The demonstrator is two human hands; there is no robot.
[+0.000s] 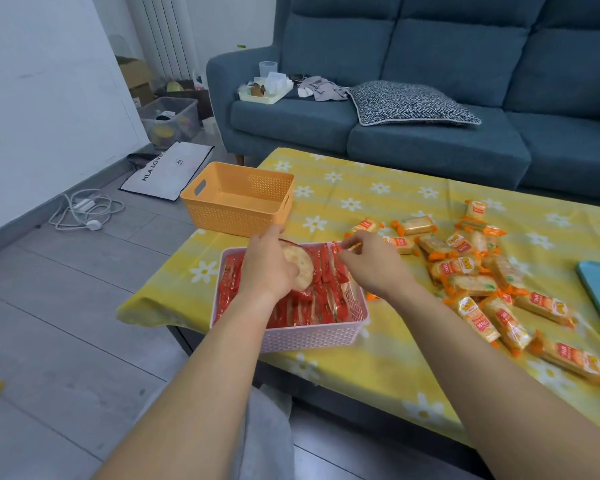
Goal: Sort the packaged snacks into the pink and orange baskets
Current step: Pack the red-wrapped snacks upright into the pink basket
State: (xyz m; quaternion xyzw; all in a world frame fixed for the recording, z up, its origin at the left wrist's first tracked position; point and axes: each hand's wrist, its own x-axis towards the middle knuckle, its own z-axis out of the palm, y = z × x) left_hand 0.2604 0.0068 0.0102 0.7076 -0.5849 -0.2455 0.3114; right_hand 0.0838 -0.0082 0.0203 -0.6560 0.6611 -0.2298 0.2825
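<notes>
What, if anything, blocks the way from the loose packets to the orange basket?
Nothing visible. The orange basket is open and empty, with bare cloth between it and the packets. The pink basket, left hand and right hand sit nearer the person, beside that path.

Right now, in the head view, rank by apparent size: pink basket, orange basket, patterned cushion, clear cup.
1. Pink basket, also nearest.
2. Orange basket and patterned cushion: too alike to rank.
3. Clear cup.

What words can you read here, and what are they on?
"HLA LOVE": big black letters on the white bag on the floor; the end is hidden.
"HLA": small logo on the same bag.
orange snack packs: print too blurred to read.
red packs in the pink basket: too blurred.
</notes>
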